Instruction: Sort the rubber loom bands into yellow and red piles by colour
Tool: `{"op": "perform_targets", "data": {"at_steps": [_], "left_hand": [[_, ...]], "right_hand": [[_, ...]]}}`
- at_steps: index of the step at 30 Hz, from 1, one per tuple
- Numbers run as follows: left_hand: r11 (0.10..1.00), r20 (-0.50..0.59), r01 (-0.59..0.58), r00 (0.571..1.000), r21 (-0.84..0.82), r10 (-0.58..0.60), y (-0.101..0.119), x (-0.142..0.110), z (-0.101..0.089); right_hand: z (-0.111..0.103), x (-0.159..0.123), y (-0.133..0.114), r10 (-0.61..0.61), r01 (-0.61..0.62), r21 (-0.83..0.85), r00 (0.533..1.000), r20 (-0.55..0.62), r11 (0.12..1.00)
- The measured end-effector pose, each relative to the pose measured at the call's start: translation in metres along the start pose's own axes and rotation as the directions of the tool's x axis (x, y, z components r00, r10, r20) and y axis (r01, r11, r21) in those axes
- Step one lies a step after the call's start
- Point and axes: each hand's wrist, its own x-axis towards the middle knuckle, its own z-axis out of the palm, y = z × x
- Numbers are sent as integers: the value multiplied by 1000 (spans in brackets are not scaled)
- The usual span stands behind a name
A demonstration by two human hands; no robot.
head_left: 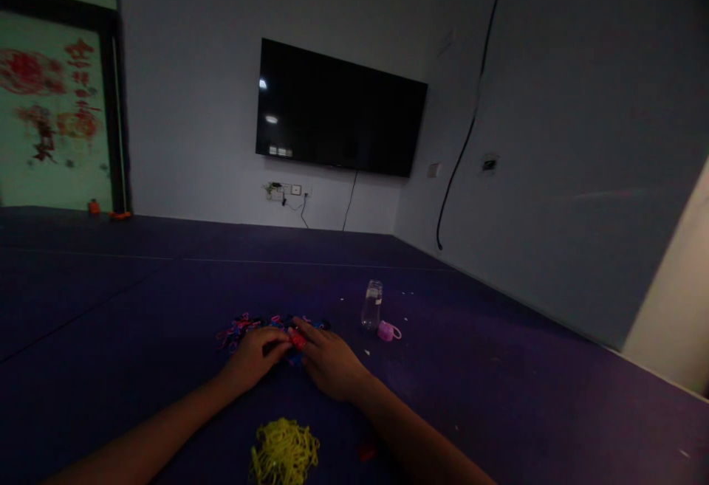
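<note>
On the dark purple floor mat [138,322] lies a heap of small pink, red and blue plastic links [244,325]. My left hand [256,356] rests at the near edge of the heap with its fingers curled. My right hand [326,359] lies beside it, fingers pressed together round a small red link [298,338] held between both hands. A pile of yellow links [284,452] sits close to me between my forearms. The room is dim, so fine detail of the fingers is hard to see.
A clear plastic bottle [371,305] stands just right of the heap, with its pink cap [388,331] lying beside it. One small red piece [366,452] lies near my right forearm. A black TV [337,110] hangs on the far wall.
</note>
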Motion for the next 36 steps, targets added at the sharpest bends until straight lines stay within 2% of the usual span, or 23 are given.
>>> {"op": "perform_targets", "data": {"at_steps": [5, 8, 14, 20, 25, 29, 36], "left_hand": [[982, 29, 139, 990, -127, -136, -6, 1, -1], [965, 27, 183, 983, -189, -181, -9, 0, 0], [925, 119, 227, 973, -303, -200, -9, 1, -2], [916, 166, 256, 963, -308, -213, -12, 2, -2], [919, 119, 255, 966, -299, -229, -17, 2, 0], [889, 48, 252, 966, -381, -253, -22, 3, 2], [831, 51, 261, 961, -491, -271, -31, 3, 5]], "right_hand": [[1, 0, 0, 7, -7, 28, 1000, 9, 1000], [2, 0, 1, 7, -8, 25, 1000, 19, 1000], [3, 0, 2, -13, 13, 4, 1000, 23, 1000], [0, 3, -2, -104, 105, -72, 994, 25, 992], [0, 4, -2, -66, 67, -47, 997, 26, 997], [1, 3, -1, -26, 27, -22, 999, 34, 999], [-1, 2, -2, -7, 6, 8, 999, 45, 1000]]}}
